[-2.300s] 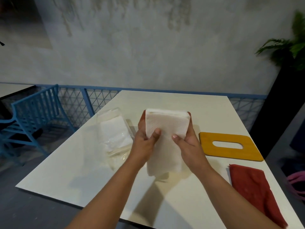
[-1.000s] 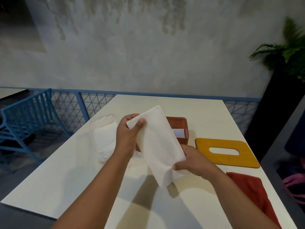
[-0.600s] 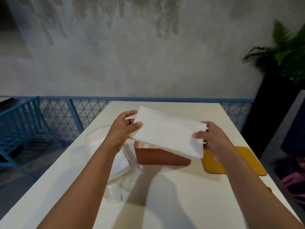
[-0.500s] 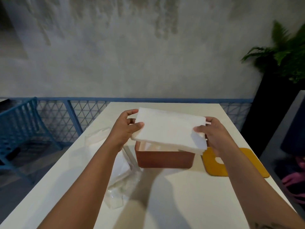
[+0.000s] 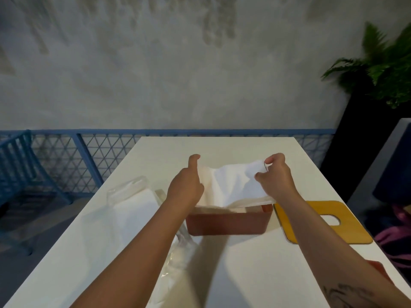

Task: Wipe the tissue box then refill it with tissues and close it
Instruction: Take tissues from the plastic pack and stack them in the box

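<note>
Lengthwise left-to-right, tissue stack (image 5: 231,185) sagging into tissue box (image 5: 226,223), left hand (image 5: 185,190), right hand (image 5: 275,181) gripping its ends.

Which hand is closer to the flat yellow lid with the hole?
Right. The right hand pinches the white tissues at the right end of the reddish-brown box, beside the flat yellow lid; the left hand is at the box's left end, farther off.

Soft white paper tissues (image 5: 233,185), matt reddish box (image 5: 226,223), smooth wooden lid (image 5: 353,230) (matt yellow), glossy clear plastic wrapper (image 5: 127,190)
</note>
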Motion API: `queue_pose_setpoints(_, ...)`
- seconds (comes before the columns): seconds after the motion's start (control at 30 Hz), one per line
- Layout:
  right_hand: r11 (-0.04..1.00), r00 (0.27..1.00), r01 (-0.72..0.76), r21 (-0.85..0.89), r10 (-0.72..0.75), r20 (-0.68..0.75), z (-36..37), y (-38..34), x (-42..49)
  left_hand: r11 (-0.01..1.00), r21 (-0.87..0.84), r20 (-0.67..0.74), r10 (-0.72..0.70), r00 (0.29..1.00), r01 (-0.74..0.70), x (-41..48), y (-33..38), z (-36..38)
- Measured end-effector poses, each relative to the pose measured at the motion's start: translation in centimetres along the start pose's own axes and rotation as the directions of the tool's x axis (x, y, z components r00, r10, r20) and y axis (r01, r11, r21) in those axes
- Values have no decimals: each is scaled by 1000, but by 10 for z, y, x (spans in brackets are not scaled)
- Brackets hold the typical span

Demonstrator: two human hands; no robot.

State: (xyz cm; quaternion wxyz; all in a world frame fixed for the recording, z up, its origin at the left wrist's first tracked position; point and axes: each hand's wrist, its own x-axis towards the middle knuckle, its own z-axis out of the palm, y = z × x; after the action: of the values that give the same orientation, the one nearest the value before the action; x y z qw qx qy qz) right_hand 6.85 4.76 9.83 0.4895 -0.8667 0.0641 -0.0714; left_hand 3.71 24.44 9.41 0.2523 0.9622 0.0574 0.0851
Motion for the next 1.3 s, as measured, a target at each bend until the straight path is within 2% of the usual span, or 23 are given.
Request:
queue_pose_setpoints(0.2, 986, 998, -8, -165, 19, 65, 18, 10, 0, 988, 147, 41, -54, 998, 48, 9, -3, 14)
queue_pose_setpoints(0.47, 904, 991, 44, -425, 14, 133, 32, 9, -1, 958, 285, 87, -43, 995, 17, 13, 0, 24)
queue_pose_setpoints(0.67, 837, 987, 90, -540, -4, 159, 37, 6, -2, 924, 377, 121, 15, 993, -60, 14, 4, 26)
queue_pose_setpoints(0.83, 796, 987, 119, -593, -30, 159, 37, 4, -1, 905, 420, 72, 46, 996, -72, 11, 2, 29)
queue_pose_setpoints(0.9, 768, 986, 142, -624, -51, 161, 37, 4, -3, 877, 470, 27, 102, 994, -103, 11, 1, 32)
queue_pose_setpoints(1.0, 709, 977, 212, -672, -142, 158, 38, 2, -7, 881, 446, -1, 175, 985, -156, 12, 2, 32)
queue_pose_setpoints(1.1, 634, 958, 286, -719, -210, 196, 39, 1, -9, 908, 376, 60, 177, 982, -187, 15, 3, 32)
queue_pose_setpoints(1.17, 601, 949, 314, -735, -181, 258, 42, 1, -4, 912, 363, 147, 145, 978, -190, 16, 5, 32)
queue_pose_setpoints(1.3, 560, 899, 328, -761, 61, 433, 53, 9, 10, 891, 411, 355, 40, 934, -195, 21, 10, 38)
